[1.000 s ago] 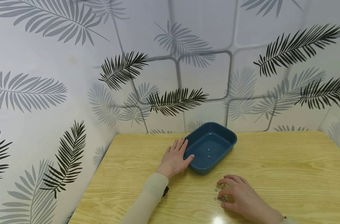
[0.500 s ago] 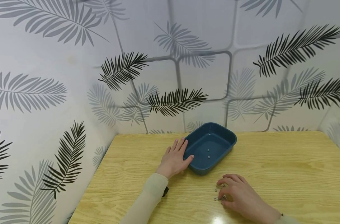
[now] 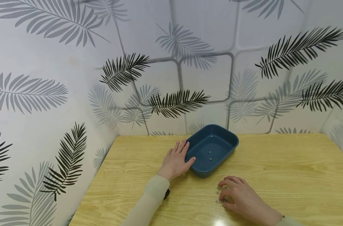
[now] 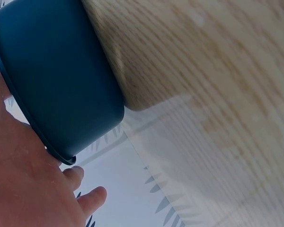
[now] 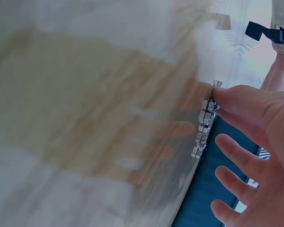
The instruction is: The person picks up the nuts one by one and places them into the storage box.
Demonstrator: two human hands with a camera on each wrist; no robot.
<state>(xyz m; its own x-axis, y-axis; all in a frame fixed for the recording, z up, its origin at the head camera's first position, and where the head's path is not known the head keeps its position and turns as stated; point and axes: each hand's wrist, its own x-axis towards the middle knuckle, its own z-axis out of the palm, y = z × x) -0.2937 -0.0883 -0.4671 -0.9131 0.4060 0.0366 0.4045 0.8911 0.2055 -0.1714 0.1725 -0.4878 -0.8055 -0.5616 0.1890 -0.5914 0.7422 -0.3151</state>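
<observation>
A dark blue tray stands at the middle of the table, with two small metal nuts on its floor. My left hand rests on its near-left rim, fingers extended, the thumb over the edge; in the left wrist view the tray's outer wall is beside that hand. Several more small nuts lie loose on the wood in front of the tray. Over them is my right hand, thumb and index finger brought together at a nut. The right wrist view shows the clustered nuts by the fingertips, the other fingers spread.
The light wooden table reaches back to a leaf-patterned wall. A similar wall stands on the left. Glare shows near the table's front.
My right thumb and index finger have drawn slightly closer together among the loose nuts. The left hand and the tray stay put.
</observation>
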